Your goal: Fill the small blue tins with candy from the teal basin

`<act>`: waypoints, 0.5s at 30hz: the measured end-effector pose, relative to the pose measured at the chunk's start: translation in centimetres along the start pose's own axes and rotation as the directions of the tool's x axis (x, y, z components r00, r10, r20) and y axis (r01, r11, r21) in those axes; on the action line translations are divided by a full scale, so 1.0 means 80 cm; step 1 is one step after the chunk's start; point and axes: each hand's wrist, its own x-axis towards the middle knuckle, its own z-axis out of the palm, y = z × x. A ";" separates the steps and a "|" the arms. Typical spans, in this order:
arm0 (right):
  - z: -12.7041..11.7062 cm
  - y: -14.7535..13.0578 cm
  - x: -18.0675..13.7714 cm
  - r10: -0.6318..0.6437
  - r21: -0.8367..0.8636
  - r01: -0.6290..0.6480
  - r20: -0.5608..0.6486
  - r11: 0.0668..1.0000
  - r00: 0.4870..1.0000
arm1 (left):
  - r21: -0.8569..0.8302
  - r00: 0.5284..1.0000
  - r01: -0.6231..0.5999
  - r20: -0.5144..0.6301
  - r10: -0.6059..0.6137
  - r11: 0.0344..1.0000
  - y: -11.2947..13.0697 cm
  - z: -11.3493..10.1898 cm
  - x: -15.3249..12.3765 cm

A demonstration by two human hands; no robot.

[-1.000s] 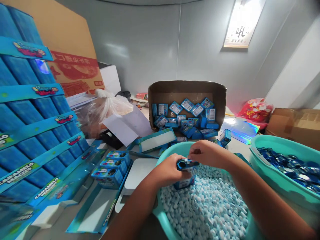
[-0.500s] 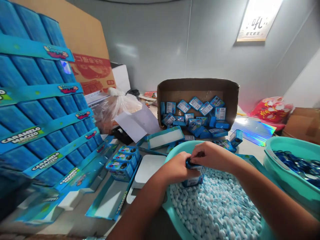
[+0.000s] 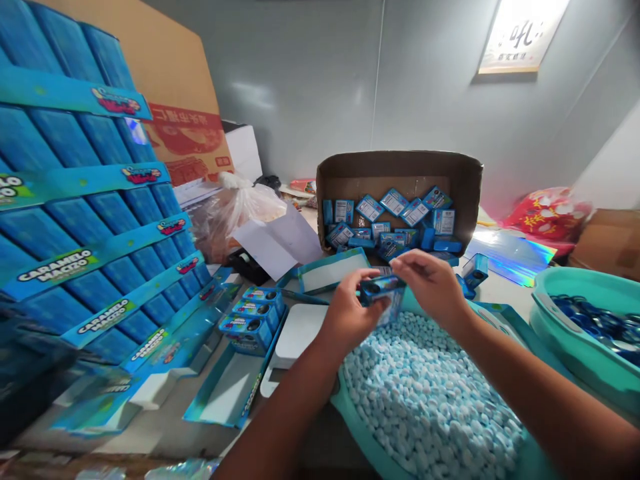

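The left grip (image 3: 347, 310) is clasping a small blue box (image 3: 393, 305), holding it over the pale pellets (image 3: 430, 393) lying in a teal basin (image 3: 356, 423). The right hand (image 3: 431, 283) is curling at the box's upper corner; whether it's pinching anything, I cannot tell. Leftward, 3 similar boxes (image 3: 250, 327) are sitting in an open tray (image 3: 225, 393).

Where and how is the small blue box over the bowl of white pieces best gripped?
Probably the small blue box by its opposite flat sides, from the left, thumb on the near face, as the left hand has it: it is roughly upright, leaving the top accessible.
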 end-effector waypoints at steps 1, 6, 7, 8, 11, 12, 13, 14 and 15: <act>-0.001 0.002 0.003 0.004 0.081 0.004 -0.094 0.997 0.996 | 0.019 0.992 -0.034 -0.118 0.036 0.999 0.003 -0.005 0.000; -0.005 0.023 0.005 0.233 0.012 -0.239 0.191 0.971 0.954 | 0.199 0.917 -0.079 -0.369 0.149 0.977 0.018 -0.071 -0.004; -0.004 0.028 0.000 0.291 -0.132 -0.261 0.340 0.956 0.894 | 0.239 0.916 -0.051 -0.376 0.140 0.970 0.017 -0.089 -0.006; -0.002 0.031 -0.007 0.347 -0.255 -0.253 0.453 0.933 0.821 | 0.272 0.923 -0.006 -0.370 0.110 0.962 0.015 -0.107 -0.008; 0.009 0.035 -0.028 0.438 -0.453 -0.169 0.594 0.875 0.675 | 0.328 0.963 0.140 -0.263 -0.052 0.934 -0.001 -0.151 -0.017; 0.013 0.036 -0.033 0.445 -0.483 -0.137 0.613 0.865 0.653 | 0.360 0.975 0.181 -0.185 -0.121 0.915 -0.008 -0.160 -0.019; 0.016 0.037 -0.037 0.449 -0.516 -0.088 0.635 0.852 0.629 | 0.407 0.978 0.209 -0.091 -0.188 0.889 -0.014 -0.167 -0.022; 0.019 0.038 -0.038 0.448 -0.541 -0.036 0.656 0.840 0.608 | 0.461 0.969 0.219 0.000 -0.247 0.860 -0.019 -0.172 -0.024; 0.021 0.039 -0.039 0.442 -0.557 0.015 0.674 0.830 0.591 | 0.508 0.954 0.215 0.073 -0.290 0.834 -0.023 -0.174 -0.026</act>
